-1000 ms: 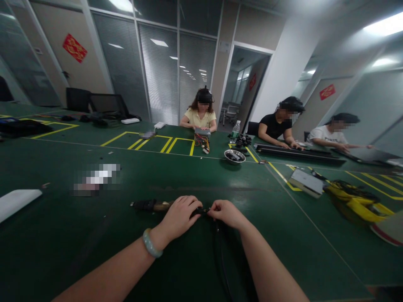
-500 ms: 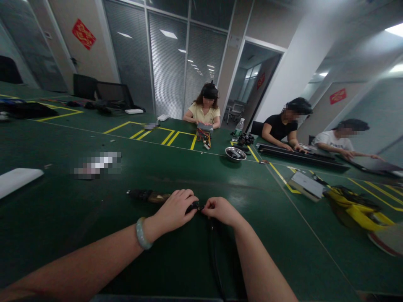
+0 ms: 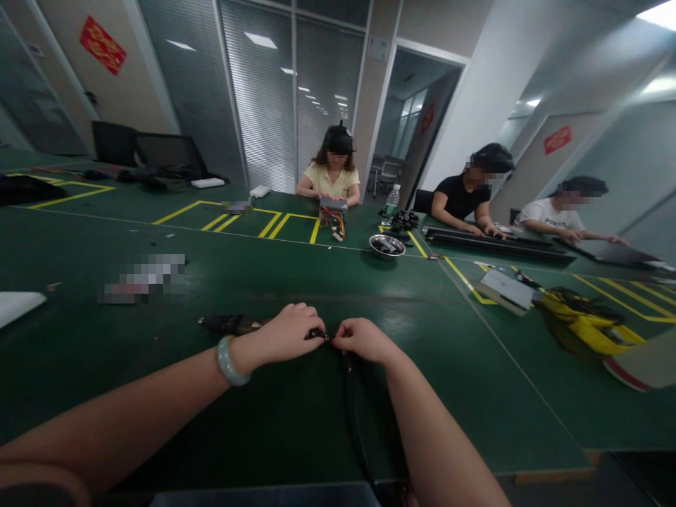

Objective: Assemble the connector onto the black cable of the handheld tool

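On the green table (image 3: 296, 282), bare surface lay open ahead of both hands, the near edge close under the forearms. The left hand (image 3: 285, 336) and right hand (image 3: 362, 339) met fingertip to fingertip, each pinched shut on a small black connector (image 3: 317, 334). A dark tool (image 3: 232, 324) lay touching the left hand; a black cable (image 3: 353, 415) trailed under the right wrist. A metal bowl (image 3: 386, 246) stood well apart.

Table mat (image 3: 296, 282): green, matt, faint sheen under ceiling lights; yellow painted lines. On mat, far side: bowl (image 3: 386, 246), polished metal, glossy. Right of bowl: flat box (image 3: 505, 290), grey, dull metal look. Beyond box: cable bundle (image 3: 586, 324), yellow, shiny plastic look. Near edge of mat: tool (image 3: 232, 324), black, matt, brown wood-like section; cord (image 3: 355, 408), black, smooth. Wrist bangle (image 3: 228, 360): pale green, glossy, stone-like.
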A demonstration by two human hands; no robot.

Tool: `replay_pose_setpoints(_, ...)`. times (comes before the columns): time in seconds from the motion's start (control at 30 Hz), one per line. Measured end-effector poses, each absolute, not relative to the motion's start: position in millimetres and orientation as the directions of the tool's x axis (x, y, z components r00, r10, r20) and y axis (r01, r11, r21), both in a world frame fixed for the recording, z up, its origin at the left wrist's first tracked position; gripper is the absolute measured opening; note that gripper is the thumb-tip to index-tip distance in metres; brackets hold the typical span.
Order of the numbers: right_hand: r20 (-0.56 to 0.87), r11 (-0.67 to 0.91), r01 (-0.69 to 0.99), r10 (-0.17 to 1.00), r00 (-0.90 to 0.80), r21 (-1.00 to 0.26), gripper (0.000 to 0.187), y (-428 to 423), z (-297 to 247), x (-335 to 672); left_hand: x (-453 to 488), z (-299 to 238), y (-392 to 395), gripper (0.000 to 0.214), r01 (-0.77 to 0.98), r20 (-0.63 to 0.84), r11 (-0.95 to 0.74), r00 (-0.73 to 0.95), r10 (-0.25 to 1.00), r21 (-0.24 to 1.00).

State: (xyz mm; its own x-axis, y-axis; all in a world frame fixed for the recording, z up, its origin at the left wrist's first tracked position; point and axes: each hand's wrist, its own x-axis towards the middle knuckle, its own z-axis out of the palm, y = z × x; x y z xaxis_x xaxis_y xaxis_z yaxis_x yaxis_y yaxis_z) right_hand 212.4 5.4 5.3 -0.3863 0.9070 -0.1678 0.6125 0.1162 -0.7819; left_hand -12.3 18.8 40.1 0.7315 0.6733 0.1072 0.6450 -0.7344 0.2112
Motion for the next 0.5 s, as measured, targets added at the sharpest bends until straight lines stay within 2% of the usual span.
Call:
replay_pose_setpoints(0.13,-0.179,0.106,0.606,0.903,-0.391,-0.789,0.014,6.3,5.3,212.9,-9.1,48.0,35.6,0.032,0.625,-0.073,-0.729,0.771,0.633,0.278)
replay_pose_setpoints(0.3,-0.177,0.102,0.606,0.907,-0.383,-0.789,0.014,5.8,6.8,213.2,-5.9,46.1,46.1,0.032,0.621,-0.153,-0.693,0.775,0.613,0.366)
replay_pose_setpoints(0.4,-0.181,0.098,0.605,0.906,-0.382,-0.79,0.013,5.9,7.3,213.0,-5.2,40.6,44.0,0.028,0.648,-0.14,-0.641,0.74,0.658,0.411)
replay_pose_setpoints(0.5,-0.193,0.075,0.604,0.91,-0.366,-0.793,0.014,6.5,7.7,212.3,-5.2,34.7,37.7,0.024,0.68,-0.032,-0.625,0.686,0.727,0.384)
